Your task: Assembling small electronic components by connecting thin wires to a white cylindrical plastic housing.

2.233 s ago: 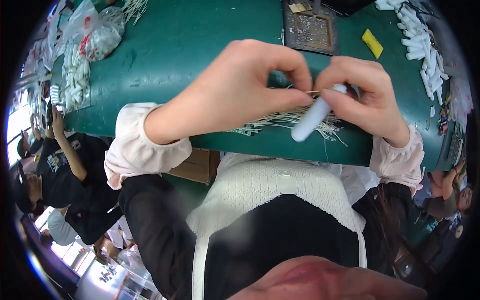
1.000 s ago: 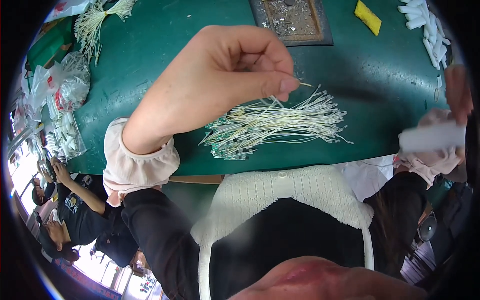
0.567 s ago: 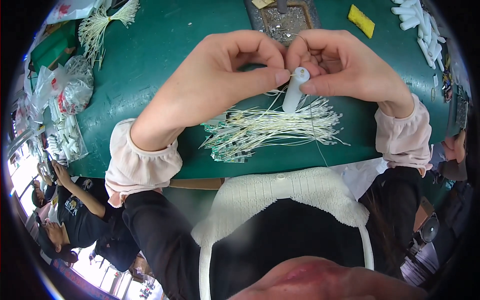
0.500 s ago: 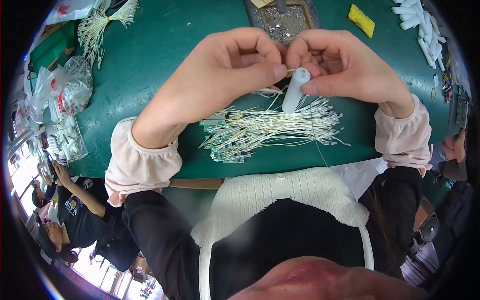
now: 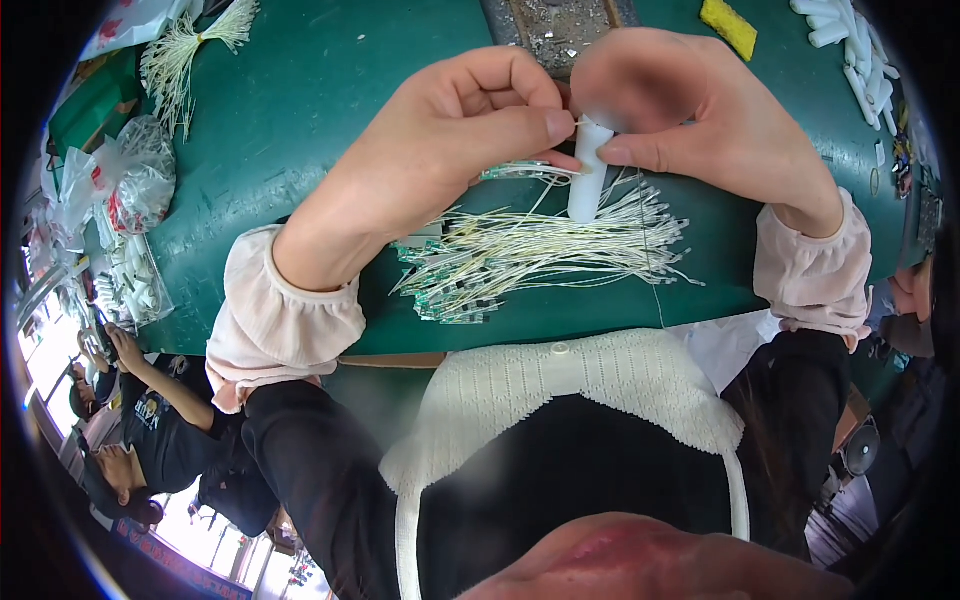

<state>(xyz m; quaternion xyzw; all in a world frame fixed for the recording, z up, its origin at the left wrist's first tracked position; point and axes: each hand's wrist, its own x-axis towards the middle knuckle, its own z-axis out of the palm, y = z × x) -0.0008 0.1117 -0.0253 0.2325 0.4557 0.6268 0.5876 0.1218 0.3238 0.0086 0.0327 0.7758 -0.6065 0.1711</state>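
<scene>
My left hand (image 5: 430, 150) is closed, thumb and forefinger pinching a thin pale wire (image 5: 581, 123) at the top of a white plastic tube (image 5: 589, 180). My right hand (image 5: 725, 140) grips that tube, thumb on its side; its other fingers are blurred. The tube stands nearly upright, slightly tilted. Several wires with small green circuit boards (image 5: 520, 170) show beneath my left hand. Below lies a heap of white wires (image 5: 560, 250), with green boards at its left end. A thin dark strand (image 5: 645, 235) runs down across the heap.
A dark tray of metal scraps (image 5: 556, 30) lies ahead, a yellow sponge (image 5: 729, 28) right of it. White tubes (image 5: 862, 62) are piled far right. A tied wire bundle (image 5: 195, 55) and plastic bags (image 5: 145, 175) lie left. Another person (image 5: 165, 400) works at the left.
My right fingers have shifted over the tube's top end and blurred. The tube stands slightly more upright. More green boards show under my left hand.
</scene>
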